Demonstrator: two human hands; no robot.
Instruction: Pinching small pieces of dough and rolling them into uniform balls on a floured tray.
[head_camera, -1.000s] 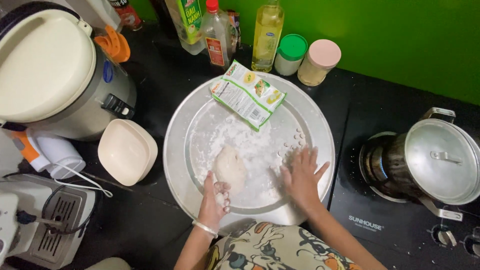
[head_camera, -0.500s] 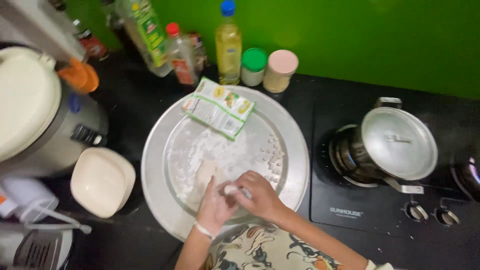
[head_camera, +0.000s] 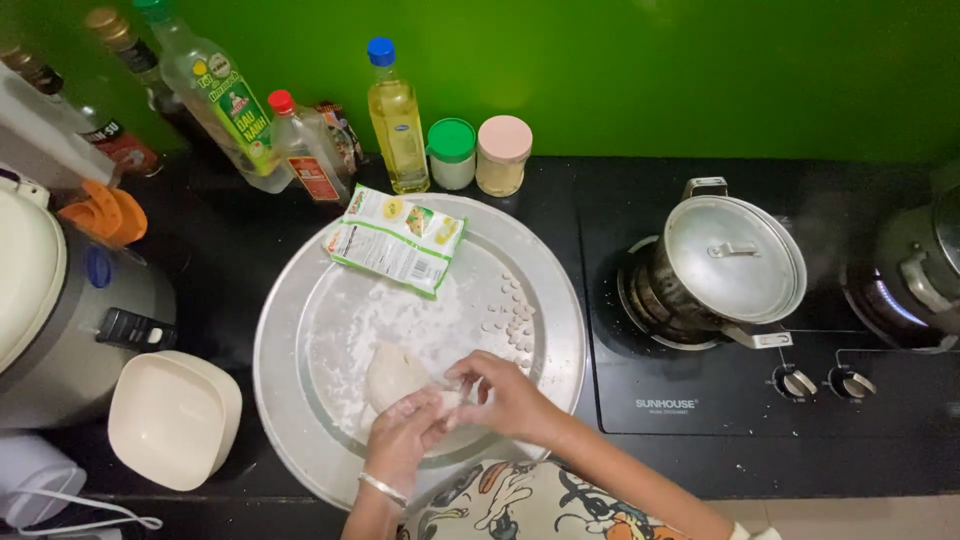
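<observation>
- Pinching a small piece of dough between them, the left hand and right hand meet, fingers closed on it.
- Just left lies the dough lump on the floured round metal tray.

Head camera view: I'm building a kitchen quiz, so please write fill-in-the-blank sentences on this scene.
1. Both hands, left hand and right hand, pinch the pale lump of dough over the round ____ tray.
2. The green-and-white packet lies on the tray's ____ rim.
3. The lidded steel pot sits on the black ____.

Missing words: metal; far; stove
</observation>
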